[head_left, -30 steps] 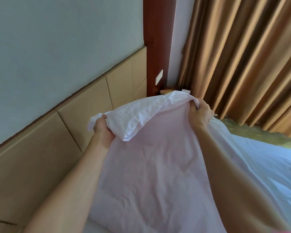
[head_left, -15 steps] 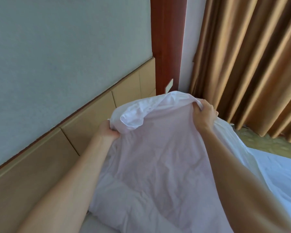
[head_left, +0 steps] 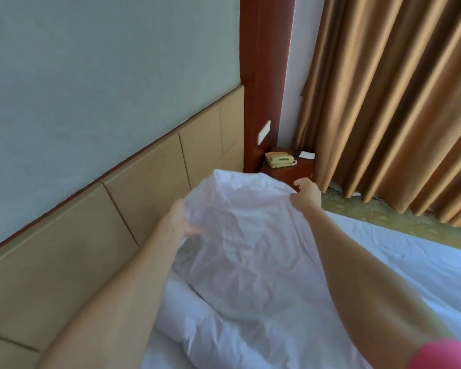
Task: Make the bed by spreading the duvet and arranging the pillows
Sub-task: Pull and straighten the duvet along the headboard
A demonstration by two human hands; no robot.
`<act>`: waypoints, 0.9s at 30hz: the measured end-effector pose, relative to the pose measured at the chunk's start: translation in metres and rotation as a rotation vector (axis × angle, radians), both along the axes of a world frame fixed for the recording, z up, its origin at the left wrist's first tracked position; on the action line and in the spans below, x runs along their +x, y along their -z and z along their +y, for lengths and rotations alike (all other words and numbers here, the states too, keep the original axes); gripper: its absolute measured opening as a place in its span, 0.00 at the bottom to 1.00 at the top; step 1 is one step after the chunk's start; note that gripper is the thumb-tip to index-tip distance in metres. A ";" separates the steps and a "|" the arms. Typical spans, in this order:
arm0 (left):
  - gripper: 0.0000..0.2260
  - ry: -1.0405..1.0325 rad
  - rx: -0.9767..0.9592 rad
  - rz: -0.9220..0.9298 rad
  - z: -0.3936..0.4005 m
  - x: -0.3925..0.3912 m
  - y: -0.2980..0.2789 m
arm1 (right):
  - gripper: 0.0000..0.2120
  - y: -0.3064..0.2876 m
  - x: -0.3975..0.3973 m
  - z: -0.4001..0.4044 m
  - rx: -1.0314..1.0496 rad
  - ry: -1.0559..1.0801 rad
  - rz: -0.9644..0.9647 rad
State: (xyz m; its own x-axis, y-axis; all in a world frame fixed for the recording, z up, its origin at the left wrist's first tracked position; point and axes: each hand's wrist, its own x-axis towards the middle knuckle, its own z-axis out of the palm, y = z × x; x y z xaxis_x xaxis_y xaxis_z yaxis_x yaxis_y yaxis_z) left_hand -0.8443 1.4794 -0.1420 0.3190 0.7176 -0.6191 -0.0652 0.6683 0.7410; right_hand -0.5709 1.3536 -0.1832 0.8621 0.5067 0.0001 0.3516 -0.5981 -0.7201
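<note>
Duvet: white, bunched, raised at centre, top edge toward 12 o'clock, just short of headboard. Left hand: blurred, at 9 o'clock edge, grip unclear. Right hand: fingers loose, touching 2 o'clock edge. Bare bed sheet at 4 o'clock.

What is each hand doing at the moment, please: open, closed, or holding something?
Left hand: open, fingers straight against the duvet's left edge.
Right hand: open, fingers loosely spread at the duvet's right edge, gripping nothing.
</note>
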 end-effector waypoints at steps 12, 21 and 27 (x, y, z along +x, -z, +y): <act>0.07 0.452 0.233 0.402 -0.113 -0.155 0.098 | 0.07 0.077 -0.195 -0.143 -0.157 -0.166 0.351; 0.09 0.795 0.414 0.497 -0.252 -0.234 0.133 | 0.06 0.084 -0.329 -0.349 -0.239 0.002 0.448; 0.09 0.979 0.455 0.458 -0.342 -0.252 0.135 | 0.06 0.073 -0.367 -0.455 -0.215 0.166 0.436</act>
State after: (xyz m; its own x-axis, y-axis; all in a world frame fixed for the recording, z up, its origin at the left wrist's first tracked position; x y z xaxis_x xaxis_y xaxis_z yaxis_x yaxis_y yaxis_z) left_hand -1.0966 1.1378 -0.2767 0.6719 0.4741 -0.5690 0.6647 -0.0470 0.7456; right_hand -0.9382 0.8987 -0.2567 0.8276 0.3119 -0.4667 -0.0665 -0.7712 -0.6331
